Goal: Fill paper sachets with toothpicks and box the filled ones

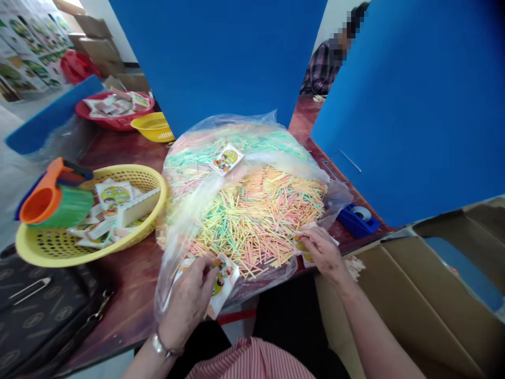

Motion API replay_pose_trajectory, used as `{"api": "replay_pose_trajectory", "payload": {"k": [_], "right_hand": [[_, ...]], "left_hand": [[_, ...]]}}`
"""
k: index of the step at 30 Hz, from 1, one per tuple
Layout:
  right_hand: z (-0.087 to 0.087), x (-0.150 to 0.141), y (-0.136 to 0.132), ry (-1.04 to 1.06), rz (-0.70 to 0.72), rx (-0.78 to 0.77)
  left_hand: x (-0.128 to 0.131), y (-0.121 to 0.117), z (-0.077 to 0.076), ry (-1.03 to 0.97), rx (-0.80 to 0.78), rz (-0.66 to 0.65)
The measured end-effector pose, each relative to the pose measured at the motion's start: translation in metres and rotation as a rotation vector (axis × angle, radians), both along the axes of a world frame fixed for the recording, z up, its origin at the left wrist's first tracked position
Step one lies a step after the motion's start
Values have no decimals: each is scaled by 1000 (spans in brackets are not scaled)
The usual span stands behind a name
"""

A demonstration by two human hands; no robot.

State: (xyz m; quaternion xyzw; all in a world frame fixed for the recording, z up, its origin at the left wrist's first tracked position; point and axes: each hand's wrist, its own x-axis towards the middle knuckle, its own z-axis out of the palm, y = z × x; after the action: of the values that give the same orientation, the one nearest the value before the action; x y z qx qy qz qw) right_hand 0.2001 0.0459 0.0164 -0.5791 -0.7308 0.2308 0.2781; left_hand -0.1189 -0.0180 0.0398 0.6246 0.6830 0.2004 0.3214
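My left hand (187, 302) grips a printed paper packet (223, 284) at the near edge of a large clear plastic bag (185, 231). The bag is full of thin pastel sticks (252, 221) in pink, yellow and green. My right hand (321, 252) pinches a second printed packet (303, 251) at the bag's right side. Another packet (226, 159) lies on top of the bag. To my left, a yellow plastic basket (155, 210) holds several packets, an orange scoop (39, 202) and a green bristled item (65, 208).
A brown table (126, 158) carries a red basket of packets (84, 113), a yellow colander (152, 129) and a blue tape dispenser (359, 221). Blue partitions (213, 52) stand beyond. A cardboard box (414, 300) sits right, a black bag (47, 310) left, and a co-worker in plaid (321, 68) far off.
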Motion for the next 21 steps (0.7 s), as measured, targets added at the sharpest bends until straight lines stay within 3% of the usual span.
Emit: {"api": "replay_pose_trajectory", "payload": {"k": [4,7,9,12,15,18,21], "right_hand": [[-21,7,7,-250,-20,183],[-14,-15,13,-295,-103,295],[-2,-35,25,-254,-69,314],[16,-61,56,-219,59,284],[28,-83,94,-406,225,151],[31,-103,126,-634,396,-22],[27,-119,143,-706,466,-89]], "left_hand": [[-15,-20,-8,348,107,-88],[-5,-21,-11,459,147,-117],[4,-17,-11,509,147,-110],[10,-9,-13,536,92,-101],[5,-2,-18,487,46,-121],[-5,0,-27,407,49,-144],[-10,-3,-34,413,94,-124]]}}
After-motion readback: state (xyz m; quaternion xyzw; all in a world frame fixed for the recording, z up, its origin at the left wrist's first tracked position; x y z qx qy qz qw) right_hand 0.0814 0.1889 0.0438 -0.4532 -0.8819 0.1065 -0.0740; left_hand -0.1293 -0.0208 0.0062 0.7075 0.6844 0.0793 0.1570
